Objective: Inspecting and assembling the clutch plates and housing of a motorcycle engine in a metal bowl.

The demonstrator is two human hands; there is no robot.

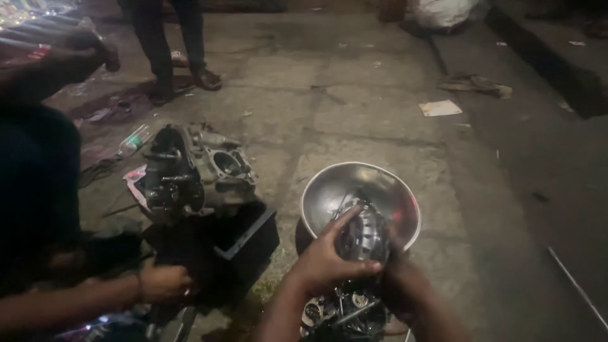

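Two hands hold one round metal part, a ribbed clutch-like drum [362,235], over the near rim of a shiny steel bowl [329,190] that stands on the concrete floor [380,95]. The left hand [326,256] is closed around its left side with the thumb lying across the top; the right hand [400,278] closes on its right side from below, though its fingers are mostly hidden in the dark.

In my judgement the biggest risk is a slip: the part looks oily and heavy, and it could drop into the bowl or onto the pile of small parts [345,313] just under it and scatter them. The dim light also makes it easy to lose a small piece.

The drum is silver-grey with fine ribs around its edge and a dark centre. To the left, an engine block [199,171] rests on a black tray [253,244], where another person's hand [163,283] works.
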